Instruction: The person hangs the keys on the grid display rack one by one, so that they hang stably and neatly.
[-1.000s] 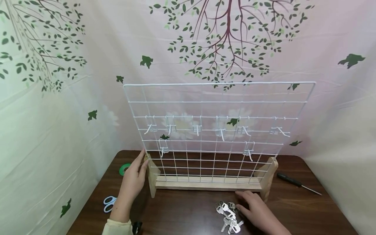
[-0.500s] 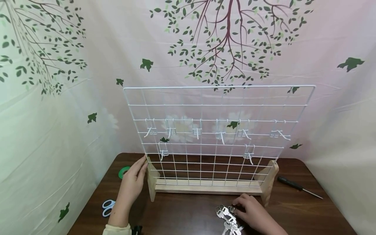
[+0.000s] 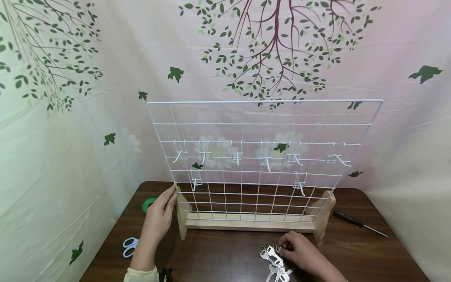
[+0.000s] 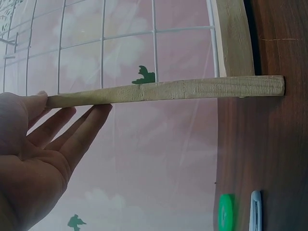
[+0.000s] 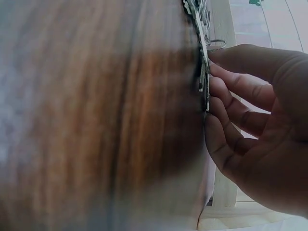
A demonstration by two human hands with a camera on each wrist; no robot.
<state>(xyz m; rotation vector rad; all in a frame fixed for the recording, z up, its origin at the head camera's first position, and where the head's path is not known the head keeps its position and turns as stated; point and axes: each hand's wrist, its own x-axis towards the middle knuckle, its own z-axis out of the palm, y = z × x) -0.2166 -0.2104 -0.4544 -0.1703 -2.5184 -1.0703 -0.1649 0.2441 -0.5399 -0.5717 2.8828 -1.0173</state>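
My left hand [image 3: 160,213] rests its straight fingers [image 4: 86,137] against the outer side of the wooden side post [image 4: 163,91] of a white wire grid rack [image 3: 267,101], thumb at the post's end. At the front right of the rack, my right hand [image 3: 303,252] has its thumb and curled fingers pinching a key [image 5: 206,84] at the edge of a bunch of silver keys [image 3: 276,263] on the table. A small metal ring [image 5: 216,45] stands up beside the thumb tip. White hooks [image 3: 237,157] hang on the grid in two rows, with nothing on them.
A roll of green tape [image 3: 146,205] and light blue scissors [image 3: 129,247] lie left of the rack. A black-handled screwdriver [image 3: 359,223] lies to the right. A black object [image 3: 165,274] shows beside the left sleeve. Printed cloth hangs behind the dark wooden table [image 3: 211,254].
My right hand's fingers have moved slightly left and curled in at the edge of the key bunch. The left hand has stayed at the side post.
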